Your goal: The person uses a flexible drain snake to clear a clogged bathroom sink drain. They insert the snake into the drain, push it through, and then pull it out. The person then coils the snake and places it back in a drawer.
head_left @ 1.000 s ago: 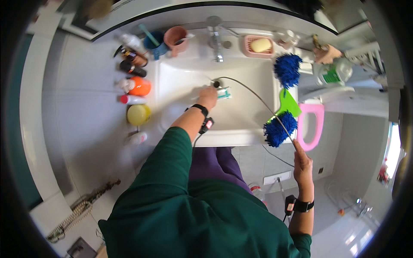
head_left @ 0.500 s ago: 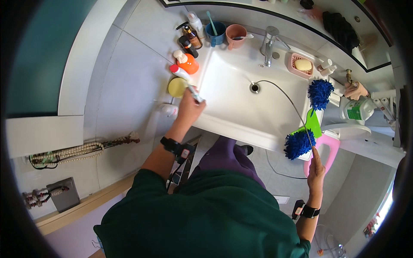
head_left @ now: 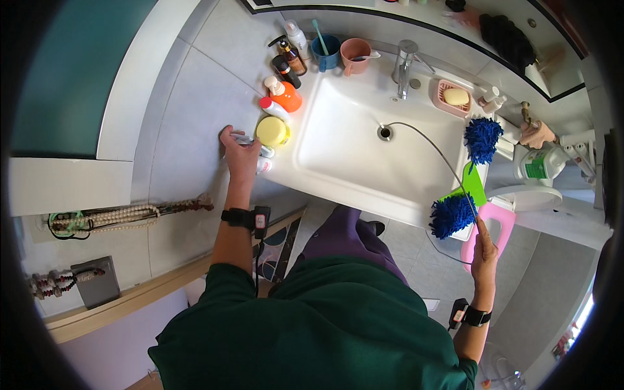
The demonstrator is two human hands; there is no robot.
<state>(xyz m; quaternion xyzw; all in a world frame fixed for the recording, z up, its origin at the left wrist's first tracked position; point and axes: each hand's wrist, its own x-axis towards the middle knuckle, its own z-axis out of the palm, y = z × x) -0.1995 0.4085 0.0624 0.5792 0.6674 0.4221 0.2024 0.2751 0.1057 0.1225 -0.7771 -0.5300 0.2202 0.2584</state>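
Apparent step: placing the tube (head_left: pixel 243 138) beside the yellow jar (head_left: pixel 272 131), left of the sink (head_left: pixel 351 170). Left hand (head_left: pixel 241 156) — fingers closed on the tube. Right hand (head_left: pixel 484 252) — fingers clamped on the cable (head_left: pixel 434 145), which enters the drain (head_left: pixel 385 132). Releasing the tube calls for clearance from the jar.

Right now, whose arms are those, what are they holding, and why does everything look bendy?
They belong to a person; there's no robot. The camera sits on that person's head, looking down, and its very wide lens bends straight edges. In front is a white sink. Around it are a blue cup, a pink cup, an orange bottle and a dish with yellow soap. The right hand holds a thin cable that runs to the drain. The left hand is beside a yellow jar, its fingers at a partly hidden pale thing; I can't tell whether it's gripped.
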